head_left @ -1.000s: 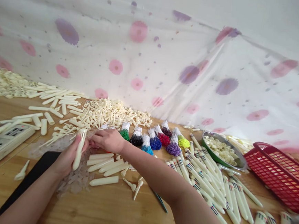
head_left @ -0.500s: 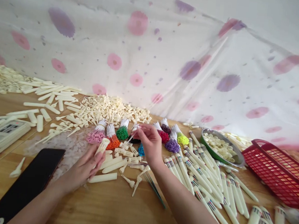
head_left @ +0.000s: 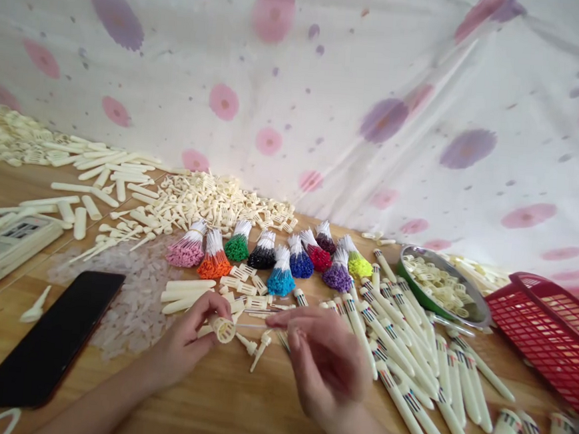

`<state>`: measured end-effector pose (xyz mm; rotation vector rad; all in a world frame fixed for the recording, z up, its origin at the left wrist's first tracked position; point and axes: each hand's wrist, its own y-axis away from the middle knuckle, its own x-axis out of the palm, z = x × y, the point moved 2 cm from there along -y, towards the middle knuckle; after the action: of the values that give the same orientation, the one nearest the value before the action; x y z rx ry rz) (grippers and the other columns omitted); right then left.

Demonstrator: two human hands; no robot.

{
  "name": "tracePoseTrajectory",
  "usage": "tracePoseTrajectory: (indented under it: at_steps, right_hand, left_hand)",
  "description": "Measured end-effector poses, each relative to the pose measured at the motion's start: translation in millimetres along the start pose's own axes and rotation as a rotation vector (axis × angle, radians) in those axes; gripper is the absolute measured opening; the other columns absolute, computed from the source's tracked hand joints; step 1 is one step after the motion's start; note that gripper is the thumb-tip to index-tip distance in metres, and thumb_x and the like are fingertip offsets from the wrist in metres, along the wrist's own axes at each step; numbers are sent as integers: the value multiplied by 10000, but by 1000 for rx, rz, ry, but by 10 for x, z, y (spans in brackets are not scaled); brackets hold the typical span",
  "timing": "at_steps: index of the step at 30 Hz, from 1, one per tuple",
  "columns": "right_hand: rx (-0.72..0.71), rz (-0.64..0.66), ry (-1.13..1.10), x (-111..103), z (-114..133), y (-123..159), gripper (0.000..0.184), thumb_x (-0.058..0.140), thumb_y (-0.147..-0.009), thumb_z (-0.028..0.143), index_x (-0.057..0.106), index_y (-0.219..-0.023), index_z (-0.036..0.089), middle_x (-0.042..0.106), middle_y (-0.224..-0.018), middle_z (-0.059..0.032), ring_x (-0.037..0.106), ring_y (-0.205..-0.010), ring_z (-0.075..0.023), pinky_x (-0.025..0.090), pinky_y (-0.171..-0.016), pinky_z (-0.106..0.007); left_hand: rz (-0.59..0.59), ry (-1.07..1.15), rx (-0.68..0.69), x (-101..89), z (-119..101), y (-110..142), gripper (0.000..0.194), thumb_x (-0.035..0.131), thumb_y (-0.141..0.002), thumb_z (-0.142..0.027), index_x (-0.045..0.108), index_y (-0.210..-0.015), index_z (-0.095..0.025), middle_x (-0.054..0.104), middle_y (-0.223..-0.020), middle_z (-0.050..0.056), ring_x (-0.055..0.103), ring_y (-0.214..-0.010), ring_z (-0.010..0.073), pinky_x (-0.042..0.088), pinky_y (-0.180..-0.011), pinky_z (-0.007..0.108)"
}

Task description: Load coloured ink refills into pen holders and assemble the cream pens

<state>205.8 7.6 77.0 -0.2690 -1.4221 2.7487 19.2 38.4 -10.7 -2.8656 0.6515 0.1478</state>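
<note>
Lower centre: our left grip (head_left: 179, 347) holds a slotted cream barrel (head_left: 224, 331); our right grip (head_left: 331, 362) pinches a slim rod (head_left: 251, 326) beside it. Lining-up, we judge; it calls for steady fingertips.

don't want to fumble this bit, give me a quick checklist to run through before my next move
1. Left hand has a grip on the cream barrel, slotted end exposed: ok
2. Right hand has the thin stick at its fingertips: ok
3. Stick lined up with one particular slot: cannot tell, too small and blurred
4. Colour at the stick's far end: cannot tell, hidden by the right hand
5. Black phone clear of both hands: ok
6. Space around the hands free of loose pieces: not ok, small pointed parts lie between them
</note>
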Motion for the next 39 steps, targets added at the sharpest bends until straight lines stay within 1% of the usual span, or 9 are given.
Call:
tracePoseTrajectory:
  at_steps: [2,6,12,17,21,25,29,33,39]
  right_hand:
    - [-81,115,41,11,57,17,372,525,-774,-4,531,-1100,174,662,-913,-87,649,-819,-170,568,-640,-293]
    - [-183,234,140,73,73,23,371,511,-784,21,506,-1135,142,664,-888,-106,645,-823,-154,561,-660,-259]
    - [-235,288,225,166,18,61,315,497,-802,47,509,-1108,122,668,-867,-107,640,-817,-143,537,-662,-225]
    - [-251,311,257,229,-62,95,275,509,-803,59,528,-1071,120,651,-867,-108,621,-813,-154,527,-680,-239]
    - [-135,348,337,252,-143,76,189,530,-813,107,589,-980,173,613,-850,-71,556,-786,-166,498,-691,-307]
    - [78,425,364,239,-217,38,102,533,-835,186,633,-842,172,535,-727,-41,498,-671,-144,436,-570,-260]
    - [238,573,290,202,-298,10,114,521,-840,182,621,-790,158,528,-704,-23,496,-647,-124,407,-558,-228]
    - [368,696,186,141,-374,-21,136,526,-862,208,637,-801,158,541,-706,-13,505,-641,-108,398,-555,-203]
    - [387,782,52,92,-431,-59,184,496,-889,217,668,-878,150,580,-756,-33,525,-662,-105,415,-581,-208]
  left_hand:
    - [10,32,28,3,12,10,68,484,-854,-196,430,-866,-235,465,-889,3,479,-847,166,371,-786,300]
    - [10,58,41,8,-1,18,66,499,-859,-226,435,-871,-237,459,-895,8,480,-857,174,371,-772,306]
    - [-21,72,52,-4,8,12,98,527,-852,-259,433,-860,-233,466,-898,10,480,-850,173,372,-760,304]
    - [-53,78,47,-7,14,13,101,553,-831,-228,454,-852,-236,479,-895,1,485,-859,167,373,-767,289]
    - [-112,73,-1,-24,-27,9,127,588,-799,-228,464,-826,-230,492,-874,-11,495,-872,166,371,-791,284]
    - [-125,-12,-142,-52,-47,6,161,619,-772,-278,477,-815,-216,484,-828,-17,486,-839,167,381,-752,271]
    - [-60,-93,-266,-55,-78,10,190,610,-770,-340,483,-830,-212,476,-783,-26,466,-785,162,378,-713,264]
    - [46,-51,-341,-37,-151,2,237,599,-760,-396,468,-791,-200,470,-750,-31,445,-736,152,365,-657,251]
    - [151,20,-424,-38,-206,0,285,585,-756,-451,489,-769,-183,431,-700,-47,411,-658,122,353,-608,242]
